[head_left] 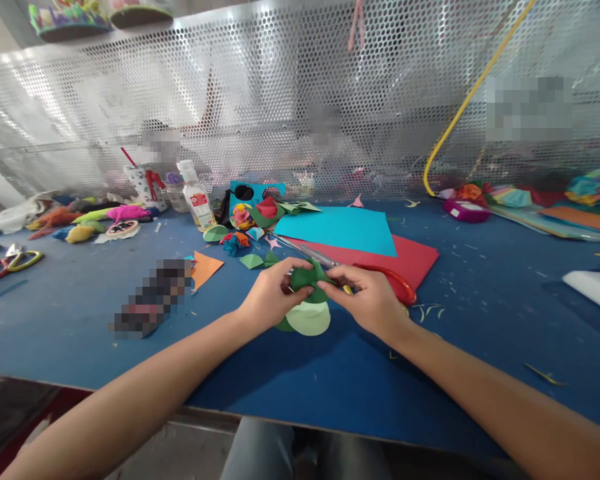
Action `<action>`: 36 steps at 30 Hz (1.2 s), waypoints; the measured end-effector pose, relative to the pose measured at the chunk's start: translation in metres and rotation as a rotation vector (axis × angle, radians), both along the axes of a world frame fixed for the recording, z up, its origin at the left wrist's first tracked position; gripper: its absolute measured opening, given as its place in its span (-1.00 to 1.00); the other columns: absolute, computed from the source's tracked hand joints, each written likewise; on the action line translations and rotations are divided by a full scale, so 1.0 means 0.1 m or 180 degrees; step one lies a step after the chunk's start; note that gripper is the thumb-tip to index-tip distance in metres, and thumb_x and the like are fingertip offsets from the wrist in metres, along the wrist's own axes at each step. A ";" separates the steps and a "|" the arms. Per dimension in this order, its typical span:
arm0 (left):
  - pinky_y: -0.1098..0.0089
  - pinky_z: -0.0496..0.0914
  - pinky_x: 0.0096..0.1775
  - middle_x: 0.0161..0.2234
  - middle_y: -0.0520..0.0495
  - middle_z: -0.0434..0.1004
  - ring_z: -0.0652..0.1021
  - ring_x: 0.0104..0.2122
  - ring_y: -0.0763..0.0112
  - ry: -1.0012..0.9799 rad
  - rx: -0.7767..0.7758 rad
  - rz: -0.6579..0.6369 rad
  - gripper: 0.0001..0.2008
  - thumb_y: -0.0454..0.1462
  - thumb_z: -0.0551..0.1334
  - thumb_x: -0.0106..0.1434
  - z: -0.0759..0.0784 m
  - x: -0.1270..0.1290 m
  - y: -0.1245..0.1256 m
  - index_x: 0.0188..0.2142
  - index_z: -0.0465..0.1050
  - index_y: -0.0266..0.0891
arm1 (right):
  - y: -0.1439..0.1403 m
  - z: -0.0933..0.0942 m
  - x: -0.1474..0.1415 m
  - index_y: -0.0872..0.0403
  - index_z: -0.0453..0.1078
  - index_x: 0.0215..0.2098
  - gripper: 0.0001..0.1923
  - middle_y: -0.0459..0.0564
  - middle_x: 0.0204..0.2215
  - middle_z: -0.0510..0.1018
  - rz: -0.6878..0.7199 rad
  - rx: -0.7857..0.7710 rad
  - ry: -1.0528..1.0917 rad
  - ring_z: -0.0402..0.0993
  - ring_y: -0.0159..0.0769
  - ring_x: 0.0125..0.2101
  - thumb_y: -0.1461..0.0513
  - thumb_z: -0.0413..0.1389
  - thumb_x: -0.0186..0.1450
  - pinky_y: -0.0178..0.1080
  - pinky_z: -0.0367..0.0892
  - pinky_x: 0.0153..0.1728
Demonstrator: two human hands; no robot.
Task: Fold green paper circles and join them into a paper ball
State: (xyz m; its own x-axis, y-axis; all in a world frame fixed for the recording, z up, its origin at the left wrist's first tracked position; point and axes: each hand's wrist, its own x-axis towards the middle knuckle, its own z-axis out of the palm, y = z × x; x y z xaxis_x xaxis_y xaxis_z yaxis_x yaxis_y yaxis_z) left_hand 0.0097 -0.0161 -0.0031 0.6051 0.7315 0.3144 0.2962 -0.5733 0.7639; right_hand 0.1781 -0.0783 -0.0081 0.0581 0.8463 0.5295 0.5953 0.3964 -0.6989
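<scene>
One dark green paper piece [310, 279] sits near the middle of the blue table [480, 300], pinched from both sides: left hand [273, 293] on its left end, right hand [367, 297] on its right, so its long axis runs left to right between them, equally near each. Just below lies one pale green disc [310, 320]; beyond lie one turquoise sheet [340, 230], one red sheet [405, 257] and one pair of red-handled scissors [397, 283].

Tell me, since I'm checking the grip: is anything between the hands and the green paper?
Nothing visible. The left hand and right hand both pinch the green paper directly, above the table. A pale green piece hangs below it, and the red scissors lie behind the right hand.
</scene>
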 end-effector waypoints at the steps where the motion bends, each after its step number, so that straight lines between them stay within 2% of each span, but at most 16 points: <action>1: 0.50 0.30 -0.56 -0.55 0.07 0.40 0.41 -0.60 0.51 0.0005 0.0003 0.0005 -0.71 -0.29 0.21 0.09 0.00 0.00 0.00 -0.15 0.28 -0.18 | 0.00 0.00 0.00 0.09 0.38 -0.43 -0.94 -0.09 -0.51 0.51 -0.0001 0.0016 -0.0020 0.43 -0.38 -0.51 0.24 0.12 0.14 -0.38 0.34 -0.50; 4: 0.51 0.29 -0.56 -0.52 0.05 0.42 0.40 -0.60 0.51 0.0017 0.0038 0.0017 -0.71 -0.29 0.21 0.09 0.01 0.00 -0.01 -0.15 0.29 -0.18 | 0.00 0.01 0.00 0.08 0.37 -0.45 -0.94 -0.08 -0.52 0.50 -0.0017 0.0058 -0.0087 0.41 -0.37 -0.50 0.23 0.12 0.14 -0.36 0.33 -0.48; 9: 0.50 0.33 -0.50 -0.33 -0.03 0.48 0.46 -0.48 0.47 -0.0012 0.0192 0.0024 -0.70 -0.31 0.20 0.08 0.02 0.01 -0.03 -0.15 0.31 -0.19 | 0.01 0.00 0.01 0.09 0.35 -0.46 -0.91 -0.08 -0.55 0.46 -0.0095 0.0083 -0.0194 0.37 -0.38 -0.53 0.22 0.11 0.15 -0.35 0.30 -0.49; 16: 0.53 0.35 -0.49 -0.31 -0.02 0.48 0.45 -0.50 0.52 0.0010 0.0458 0.0025 -0.71 -0.33 0.21 0.07 0.05 0.02 -0.06 -0.16 0.34 -0.20 | 0.00 0.00 0.00 0.10 0.33 -0.41 -0.91 -0.09 -0.53 0.45 0.0012 -0.0049 0.0055 0.36 -0.40 -0.53 0.22 0.08 0.16 -0.36 0.30 -0.51; 27: 0.54 0.39 -0.46 -0.26 -0.03 0.48 0.49 -0.39 0.48 0.0065 0.0661 -0.0022 -0.71 -0.36 0.19 0.08 0.04 0.03 -0.08 -0.15 0.34 -0.19 | 0.02 -0.05 0.00 0.08 0.27 -0.44 -0.92 -0.12 -0.57 0.40 -0.0080 -0.0057 0.0033 0.31 -0.42 -0.57 0.22 0.07 0.15 -0.37 0.28 -0.55; 32: 0.54 0.38 -0.46 -0.26 -0.03 0.49 0.49 -0.38 0.47 0.0066 0.0638 0.0030 -0.70 -0.36 0.20 0.07 0.03 0.04 -0.08 -0.15 0.34 -0.19 | 0.01 -0.05 -0.01 0.07 0.25 -0.43 -0.91 -0.12 -0.57 0.40 -0.0078 -0.0044 0.0033 0.32 -0.40 -0.56 0.22 0.07 0.16 -0.36 0.29 -0.54; 36: 0.53 0.36 -0.49 -0.30 -0.04 0.50 0.49 -0.42 0.47 0.0059 0.0436 0.0088 -0.69 -0.35 0.20 0.07 0.04 0.04 -0.08 -0.14 0.33 -0.21 | 0.00 -0.02 -0.02 0.07 0.28 -0.42 -0.93 -0.11 -0.55 0.42 -0.0056 0.0071 0.0043 0.37 -0.39 -0.52 0.22 0.07 0.17 -0.36 0.30 -0.51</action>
State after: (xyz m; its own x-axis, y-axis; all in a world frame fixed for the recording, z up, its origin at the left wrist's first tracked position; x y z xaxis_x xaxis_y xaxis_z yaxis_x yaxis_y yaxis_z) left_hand 0.0142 -0.0239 0.0004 0.5920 0.6988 0.4015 0.3265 -0.6634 0.6733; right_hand 0.1759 -0.0780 -0.0102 0.0801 0.8331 0.5473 0.5928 0.4016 -0.6981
